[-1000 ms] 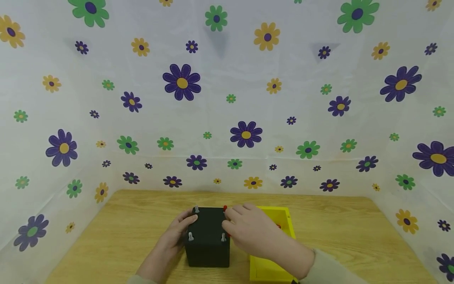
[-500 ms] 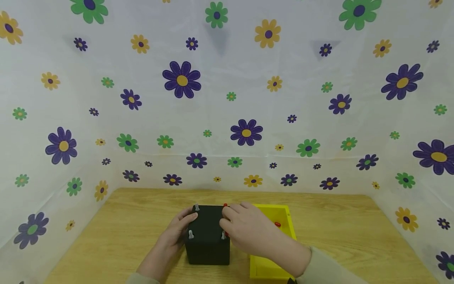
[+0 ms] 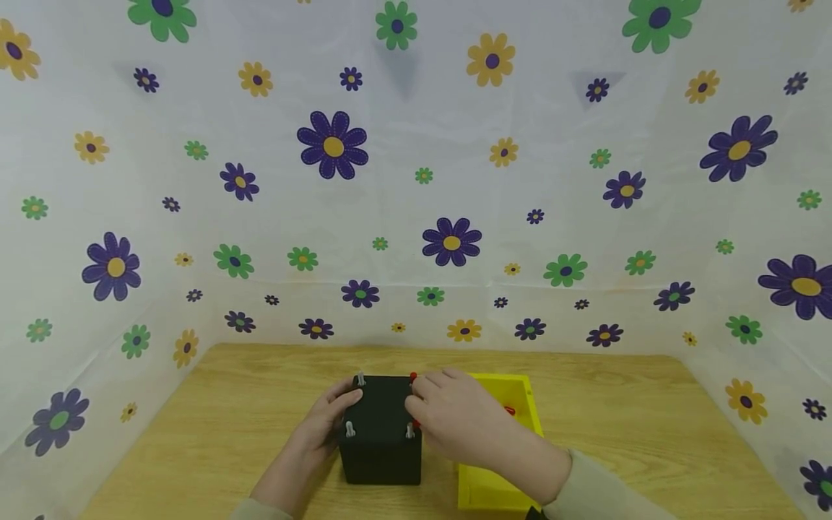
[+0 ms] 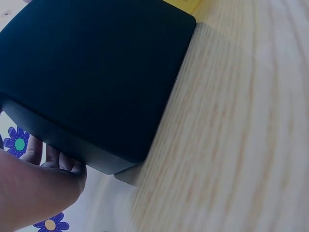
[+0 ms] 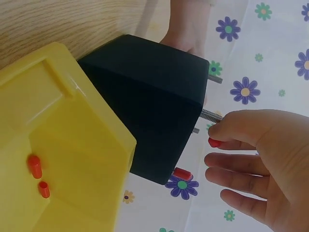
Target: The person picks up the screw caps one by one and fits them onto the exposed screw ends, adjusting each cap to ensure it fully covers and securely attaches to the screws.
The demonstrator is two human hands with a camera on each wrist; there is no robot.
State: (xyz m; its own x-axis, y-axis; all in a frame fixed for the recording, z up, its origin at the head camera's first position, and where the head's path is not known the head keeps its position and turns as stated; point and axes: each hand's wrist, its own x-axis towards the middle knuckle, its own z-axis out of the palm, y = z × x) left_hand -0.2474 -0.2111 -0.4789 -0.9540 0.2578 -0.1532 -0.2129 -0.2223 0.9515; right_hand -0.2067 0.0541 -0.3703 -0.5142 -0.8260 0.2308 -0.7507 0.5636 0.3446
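Note:
A black box (image 3: pixel 382 412) stands on the table with upright threaded bolts (image 5: pixel 211 115) at its top corners. My left hand (image 3: pixel 318 426) holds the box's left side, thumb on the top edge; in the left wrist view its fingers (image 4: pixel 53 157) wrap behind the wall. My right hand (image 3: pixel 455 415) is over the right side. Its thumb and index finger pinch a small red cap (image 5: pixel 215 142) close beside the near right bolt, the other fingers spread loosely. Another red cap (image 5: pixel 182 174) sits on the far right bolt; the remaining bolts show bare metal.
Right of the box is a yellow bin (image 3: pixel 484 495), partly covered by my right forearm. Inside it lie loose red caps (image 5: pixel 35 166). A white flowered cloth (image 3: pixel 403 202) surrounds the wooden table (image 3: pixel 260 375) at the back and sides.
The head view has tipped down slightly, then steadied. My right hand makes small shifts at the box's right edge, while my left hand keeps its hold and the box stays in place.

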